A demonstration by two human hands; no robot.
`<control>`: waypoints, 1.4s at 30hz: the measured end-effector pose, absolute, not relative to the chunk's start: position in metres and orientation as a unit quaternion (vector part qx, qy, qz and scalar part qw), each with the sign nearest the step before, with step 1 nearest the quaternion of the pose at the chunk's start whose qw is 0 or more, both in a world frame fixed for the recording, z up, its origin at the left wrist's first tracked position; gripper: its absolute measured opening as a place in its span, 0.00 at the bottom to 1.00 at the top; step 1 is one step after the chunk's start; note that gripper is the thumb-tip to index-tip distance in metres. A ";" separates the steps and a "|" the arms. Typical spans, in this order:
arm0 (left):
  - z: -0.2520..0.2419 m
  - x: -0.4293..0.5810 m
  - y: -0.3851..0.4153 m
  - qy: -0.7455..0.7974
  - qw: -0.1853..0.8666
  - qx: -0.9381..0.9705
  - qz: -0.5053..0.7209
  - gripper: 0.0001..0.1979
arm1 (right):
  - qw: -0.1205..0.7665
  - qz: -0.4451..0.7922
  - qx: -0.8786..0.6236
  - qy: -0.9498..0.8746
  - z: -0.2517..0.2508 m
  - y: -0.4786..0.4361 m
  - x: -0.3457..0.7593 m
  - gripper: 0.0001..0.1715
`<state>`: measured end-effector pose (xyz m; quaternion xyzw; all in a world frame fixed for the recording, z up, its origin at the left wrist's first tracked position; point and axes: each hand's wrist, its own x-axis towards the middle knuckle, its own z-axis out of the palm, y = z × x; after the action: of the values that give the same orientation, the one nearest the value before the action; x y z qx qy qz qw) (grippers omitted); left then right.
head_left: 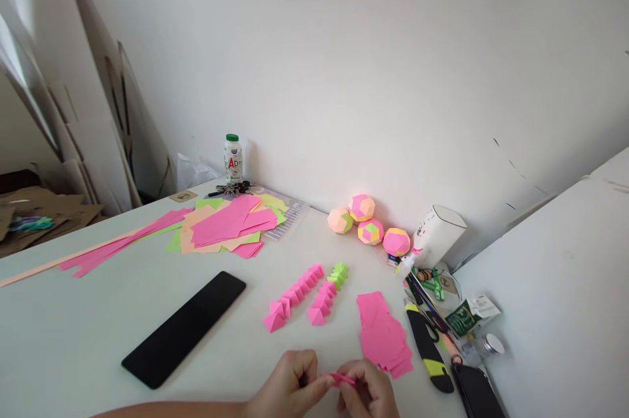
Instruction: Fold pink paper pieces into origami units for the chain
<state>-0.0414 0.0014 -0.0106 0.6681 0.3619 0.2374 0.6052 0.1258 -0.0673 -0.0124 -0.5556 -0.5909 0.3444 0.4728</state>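
At the bottom of the head view, my left hand point(293, 384) and my right hand point(368, 390) meet over the table's front part. Between their fingertips they pinch a small folded pink paper piece point(338, 379); much of it is covered by the fingers. Just right of my right hand lies a pile of pink paper squares point(382, 333). Beyond my hands stands a row of pink folded paper units point(295, 297). Beside it runs a shorter row of pink units point(323, 303) that ends in green units point(338, 275).
A black flat slab point(184, 329) lies to the left. Coloured paper sheets point(221, 225) and long strips point(122, 244) spread behind it. Paper balls point(362, 208) rest by the wall near a white bottle point(233, 159). On the right are a cutter point(428, 347) and a phone point(476, 392).
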 end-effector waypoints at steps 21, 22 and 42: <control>0.011 -0.050 0.012 0.264 0.740 0.592 0.179 0.25 | 0.421 0.085 -0.459 -0.778 0.006 -0.069 0.128 0.13; 0.012 -0.050 0.012 0.265 0.740 0.592 0.176 0.25 | 0.418 0.087 -0.460 -0.779 0.006 -0.069 0.128 0.13; 0.008 -0.051 0.011 0.262 0.729 0.607 0.176 0.22 | 0.467 0.131 -0.449 -0.751 0.015 -0.064 0.124 0.10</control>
<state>-0.0507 0.0112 0.0077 0.6074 0.2622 0.1757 0.7290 0.1240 -0.0644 0.0153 -0.4486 -0.7509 0.1306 0.4668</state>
